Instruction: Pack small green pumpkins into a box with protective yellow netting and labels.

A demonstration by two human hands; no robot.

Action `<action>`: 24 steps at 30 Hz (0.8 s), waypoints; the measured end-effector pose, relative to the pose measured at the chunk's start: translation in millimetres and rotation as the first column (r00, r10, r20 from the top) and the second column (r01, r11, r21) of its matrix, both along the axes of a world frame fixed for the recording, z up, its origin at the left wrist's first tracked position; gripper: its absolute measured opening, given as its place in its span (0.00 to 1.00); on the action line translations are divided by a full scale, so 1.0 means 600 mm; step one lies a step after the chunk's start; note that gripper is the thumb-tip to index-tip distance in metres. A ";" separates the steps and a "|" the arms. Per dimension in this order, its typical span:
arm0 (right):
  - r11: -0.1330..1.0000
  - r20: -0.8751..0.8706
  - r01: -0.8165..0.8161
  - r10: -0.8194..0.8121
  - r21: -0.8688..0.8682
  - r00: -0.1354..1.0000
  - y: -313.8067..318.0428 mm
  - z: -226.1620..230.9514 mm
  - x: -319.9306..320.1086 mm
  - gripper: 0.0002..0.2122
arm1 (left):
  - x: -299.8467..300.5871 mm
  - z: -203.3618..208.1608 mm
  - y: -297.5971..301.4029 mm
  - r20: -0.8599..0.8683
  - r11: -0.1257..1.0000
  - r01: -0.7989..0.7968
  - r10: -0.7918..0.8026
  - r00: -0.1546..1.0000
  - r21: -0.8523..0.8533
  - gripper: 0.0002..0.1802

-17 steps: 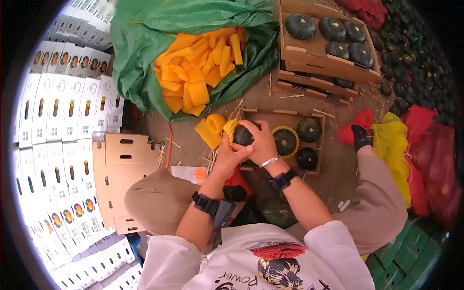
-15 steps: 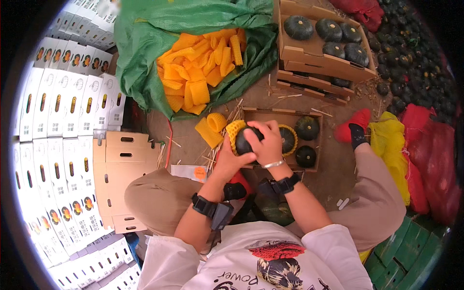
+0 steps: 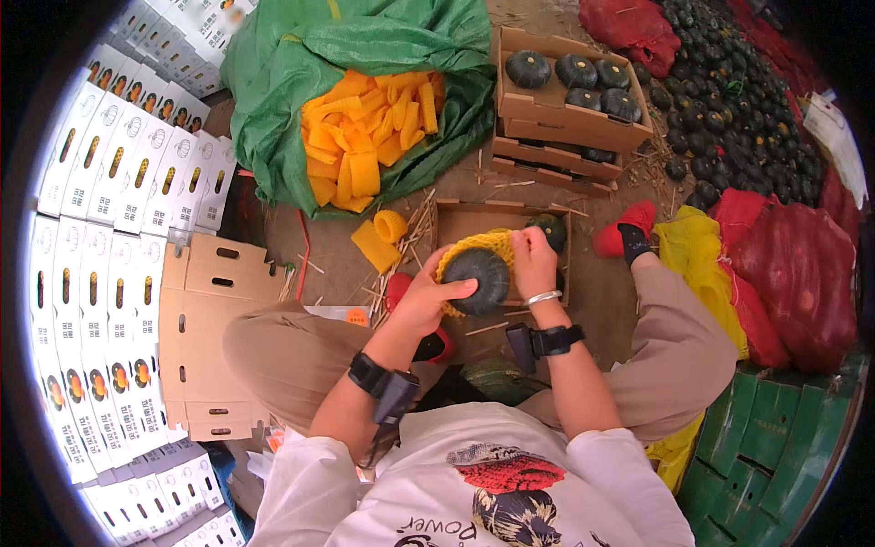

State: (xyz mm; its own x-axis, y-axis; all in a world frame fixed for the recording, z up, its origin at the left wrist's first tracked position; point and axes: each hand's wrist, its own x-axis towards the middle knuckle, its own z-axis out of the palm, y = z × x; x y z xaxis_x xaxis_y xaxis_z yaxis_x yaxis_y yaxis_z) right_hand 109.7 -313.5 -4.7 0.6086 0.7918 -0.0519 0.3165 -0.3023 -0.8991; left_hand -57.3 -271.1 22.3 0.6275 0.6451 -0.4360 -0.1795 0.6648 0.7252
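Note:
My left hand [image 3: 427,299] grips a dark green squash [image 3: 480,284], its thumb lying across the near face. A yellow foam net sleeve [image 3: 489,241] wraps the squash's far side and edges, leaving the face toward me bare. With fingers pinched together, my right hand [image 3: 537,263] holds the sleeve's right edge. Both hands are above an open cardboard box [image 3: 456,219]. Inside that box another squash [image 3: 552,228] shows at the right; my hands and the held squash hide much of the rest. Two loose foam sleeves [image 3: 374,244] lie on the floor left of the box.
A green sack [image 3: 264,118] full of yellow foam sleeves [image 3: 365,123] stands at the far left. Stacked cartons [image 3: 576,114] with squashes are beyond the box. Squashes are heaped [image 3: 720,128] at far right, near red net bags [image 3: 788,283]. White boxes [image 3: 100,273] line the left.
My right hand has shifted from the squash's top to the sleeve's right edge. The sleeve now reaches around more of the squash, and the squash's bare face has turned toward me.

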 end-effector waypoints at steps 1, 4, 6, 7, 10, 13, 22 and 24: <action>0.997 0.054 -0.041 0.037 0.066 0.998 -0.003 0.002 -0.007 0.12 | 0.015 -0.006 -0.001 -0.047 0.989 -0.071 0.078 0.996 0.129 0.41; 0.986 -0.414 -0.038 0.104 0.164 0.904 -0.022 -0.047 -0.026 0.16 | 0.010 -0.015 0.005 -0.081 0.971 -0.172 0.187 0.979 0.164 0.42; 0.978 -0.935 0.130 0.109 0.160 0.336 -0.033 -0.020 -0.029 0.17 | 0.006 -0.018 0.002 -0.051 0.974 -0.165 0.175 0.983 0.155 0.43; 0.980 -0.938 0.124 0.105 0.153 0.329 -0.029 -0.028 -0.031 0.17 | 0.010 -0.024 0.001 -0.110 0.987 -0.106 0.120 0.987 0.124 0.43; 0.984 -0.970 0.128 0.150 0.127 -0.190 -0.019 -0.080 -0.034 0.17 | 0.023 -0.045 -0.002 -0.543 0.872 0.268 -0.002 0.839 0.410 0.48; 0.979 -0.982 0.088 -0.177 -0.183 -0.063 -0.003 -0.141 -0.042 0.15 | 0.048 -0.044 -0.001 -0.819 0.057 0.828 0.204 0.537 0.557 0.48; 0.639 0.316 -0.350 0.693 -0.685 0.648 0.059 -0.194 0.035 0.30 | 0.119 -0.209 0.141 -0.709 0.211 0.697 0.411 0.573 0.685 0.37; 0.763 0.335 -0.300 0.552 -0.573 0.764 0.057 -0.209 0.039 0.28 | 0.110 -0.248 0.148 -0.807 0.012 0.881 0.406 0.428 0.473 0.40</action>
